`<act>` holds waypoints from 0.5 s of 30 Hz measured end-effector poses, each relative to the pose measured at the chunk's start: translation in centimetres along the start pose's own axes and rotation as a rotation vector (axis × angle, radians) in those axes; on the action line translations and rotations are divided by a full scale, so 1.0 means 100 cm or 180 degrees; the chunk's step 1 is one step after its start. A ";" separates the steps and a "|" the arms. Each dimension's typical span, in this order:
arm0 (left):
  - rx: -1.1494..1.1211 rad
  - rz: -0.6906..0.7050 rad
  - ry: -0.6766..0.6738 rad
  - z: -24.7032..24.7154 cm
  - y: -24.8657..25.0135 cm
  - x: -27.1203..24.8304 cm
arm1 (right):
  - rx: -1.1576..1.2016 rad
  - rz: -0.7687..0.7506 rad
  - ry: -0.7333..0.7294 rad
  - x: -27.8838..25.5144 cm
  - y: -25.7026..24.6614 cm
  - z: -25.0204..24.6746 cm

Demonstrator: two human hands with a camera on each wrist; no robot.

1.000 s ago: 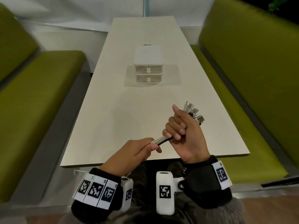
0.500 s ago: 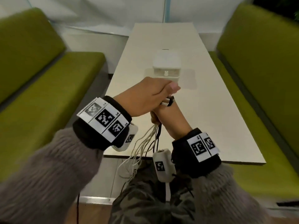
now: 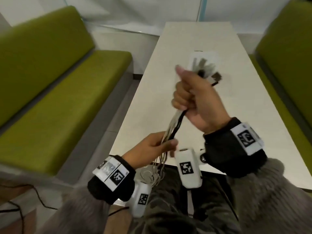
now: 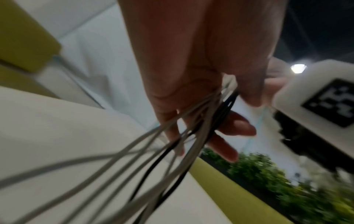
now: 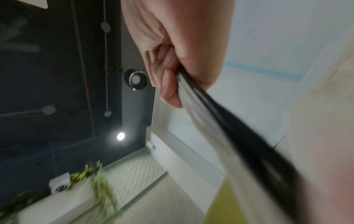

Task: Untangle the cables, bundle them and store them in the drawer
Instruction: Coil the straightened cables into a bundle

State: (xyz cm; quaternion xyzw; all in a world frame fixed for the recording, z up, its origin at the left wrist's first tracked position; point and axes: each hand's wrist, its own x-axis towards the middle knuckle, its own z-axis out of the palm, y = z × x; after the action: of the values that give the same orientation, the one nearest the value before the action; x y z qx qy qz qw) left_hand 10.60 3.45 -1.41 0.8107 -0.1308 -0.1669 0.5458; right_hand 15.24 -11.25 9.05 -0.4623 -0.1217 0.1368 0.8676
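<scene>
The right hand (image 3: 194, 98) is raised above the desk (image 3: 152, 102) in a fist clamped round the cables (image 3: 175, 122), with their plugs (image 3: 206, 70) fanning out blurred above the thumb. Below it, near the desk's front edge, the left hand (image 3: 155, 146) has its fingers curled loosely round the same strands, several pale ones and a black one, which run taut between the two hands and then fall in loose loops (image 3: 155, 173) to the lap. The step in hand looks like combing the strands straight: it would go best if the upper fist kept the plug ends level and firm while the lower hand slid down with a light grip, letting each strand run free so that snags show early instead of being pulled tight. The drawer box (image 3: 204, 56) stands further along the desk, mostly hidden behind the plugs, and whether a drawer is open cannot be told. The desk has bare room on either side of it. The loops hang just under the front edge and could catch there, so lifting them clear before coiling seems wise. Green benches (image 3: 59, 98) flank the desk, leaving the elbows little sideways room.
</scene>
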 end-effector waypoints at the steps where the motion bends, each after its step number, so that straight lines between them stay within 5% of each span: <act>1: -0.0056 -0.0085 -0.0008 -0.002 -0.012 -0.006 | 0.0128 -0.0060 0.0077 -0.002 -0.006 -0.007; 8: 0.0480 -0.0966 0.0284 -0.055 -0.077 -0.058 | 0.0248 -0.0380 0.0781 -0.024 -0.023 -0.068; 15: 0.2275 -0.0770 0.1109 -0.177 0.009 -0.016 | 0.0806 -0.0228 0.0821 -0.007 0.013 -0.065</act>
State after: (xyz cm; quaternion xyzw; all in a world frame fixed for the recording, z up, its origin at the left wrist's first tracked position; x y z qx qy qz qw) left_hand 16.37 18.63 5.75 0.9748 0.0100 -0.0343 0.2204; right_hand 16.60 -15.84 4.36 -0.3584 -0.0077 0.0596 0.9316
